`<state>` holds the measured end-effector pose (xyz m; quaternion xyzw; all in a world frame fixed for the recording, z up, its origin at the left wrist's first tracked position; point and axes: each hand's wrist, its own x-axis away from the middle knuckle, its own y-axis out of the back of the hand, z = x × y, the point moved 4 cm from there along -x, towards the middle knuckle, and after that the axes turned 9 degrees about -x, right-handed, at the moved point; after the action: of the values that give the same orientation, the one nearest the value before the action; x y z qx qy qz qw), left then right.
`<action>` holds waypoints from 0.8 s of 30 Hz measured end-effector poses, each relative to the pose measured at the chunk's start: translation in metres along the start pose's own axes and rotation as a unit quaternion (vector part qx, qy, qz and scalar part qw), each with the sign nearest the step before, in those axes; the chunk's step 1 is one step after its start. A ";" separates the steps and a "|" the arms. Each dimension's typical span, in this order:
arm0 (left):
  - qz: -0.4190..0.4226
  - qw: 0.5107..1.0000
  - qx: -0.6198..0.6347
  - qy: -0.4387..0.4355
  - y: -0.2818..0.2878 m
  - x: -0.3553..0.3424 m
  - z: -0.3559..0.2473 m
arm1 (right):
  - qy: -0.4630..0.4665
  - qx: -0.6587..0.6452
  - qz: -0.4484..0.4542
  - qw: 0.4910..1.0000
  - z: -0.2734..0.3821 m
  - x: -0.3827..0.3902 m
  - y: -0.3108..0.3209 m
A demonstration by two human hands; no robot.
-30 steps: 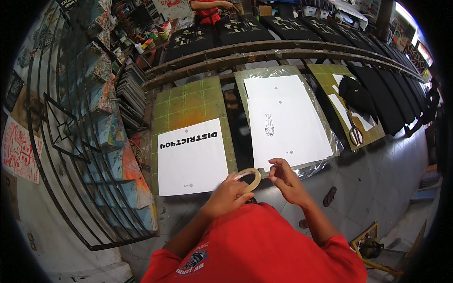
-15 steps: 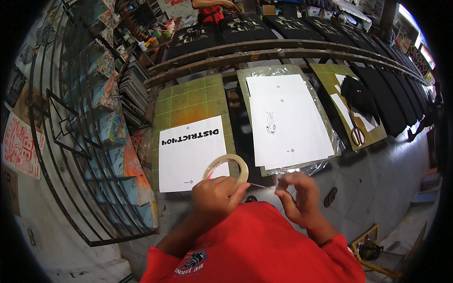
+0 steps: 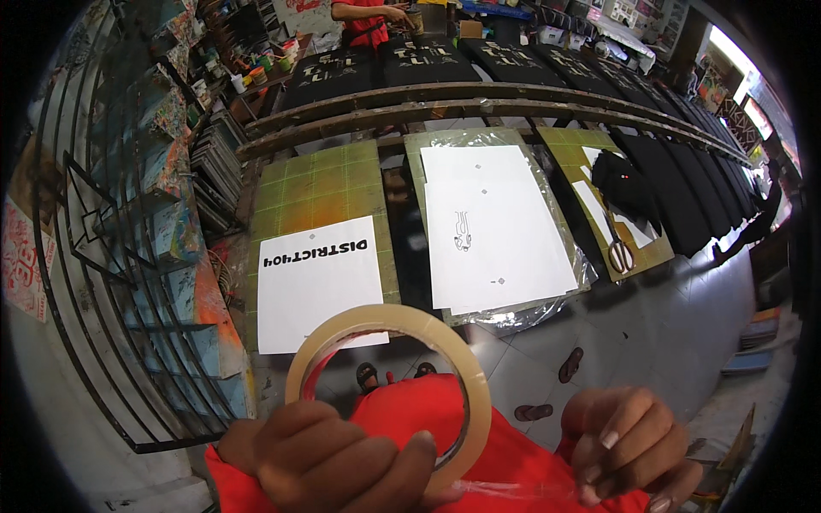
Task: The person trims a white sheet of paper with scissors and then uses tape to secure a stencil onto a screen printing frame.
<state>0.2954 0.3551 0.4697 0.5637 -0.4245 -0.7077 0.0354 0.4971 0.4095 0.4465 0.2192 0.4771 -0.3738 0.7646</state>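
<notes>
My left hand (image 3: 333,457) is closed around the lower left of a large roll of clear, yellowish packing tape (image 3: 386,317), held upright close to my chest. A thin strip of tape (image 3: 517,490) stretches from the roll's lower side to my right hand (image 3: 633,445), whose fingers are pinched on its loose end. Past the roll, a white sheet with black lettering (image 3: 321,303) lies on a green gridded board (image 3: 316,184). To its right, stacked white sheets with a small line drawing (image 3: 513,244) rest on a plastic-wrapped board (image 3: 416,158).
Scissors (image 3: 620,256), a black cloth (image 3: 624,184) and paper scraps lie on a third board (image 3: 560,145). Wooden rails (image 3: 479,107) cross behind, with printed black shirts (image 3: 428,64) and a person in red (image 3: 363,17) beyond. A metal railing (image 3: 85,299) stands left; sandals (image 3: 571,365) are on the floor.
Both hands have come up nearer to my head with the tape roll, which now looks much larger. The strip still runs between my hands. The view has shifted slightly.
</notes>
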 end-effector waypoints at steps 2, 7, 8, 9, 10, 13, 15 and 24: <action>-0.035 0.999 -0.016 0.022 0.001 0.001 -0.008 | 0.105 0.008 -0.012 0.994 0.002 0.007 0.001; -0.018 0.999 0.000 0.030 0.008 -0.011 -0.013 | 0.268 0.005 0.003 0.963 0.007 0.002 0.008; -0.057 0.998 -0.025 0.023 0.020 -0.008 -0.021 | 0.291 -0.021 0.015 0.956 0.011 -0.008 0.004; -0.095 0.995 -0.022 0.011 0.018 -0.005 -0.021 | 0.303 -0.023 0.025 0.952 0.011 -0.009 0.004; -0.123 0.992 -0.035 -0.002 0.015 -0.003 -0.021 | 0.294 -0.027 0.035 0.955 0.012 -0.009 0.005; -0.165 0.984 -0.063 -0.017 0.010 0.001 -0.024 | 0.298 -0.018 0.051 0.953 0.017 -0.005 0.008; -0.130 0.989 -0.072 -0.002 0.012 0.003 -0.026 | 0.346 0.006 0.047 0.937 0.017 0.003 0.009; -0.245 0.955 0.166 0.004 -0.013 -0.001 -0.009 | 0.485 0.021 0.031 0.874 0.006 0.004 0.009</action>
<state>0.3092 0.3587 0.4614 0.6514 -0.3844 -0.6119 -0.2313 0.5083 0.4092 0.4453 0.4032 0.7730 -0.2070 0.4439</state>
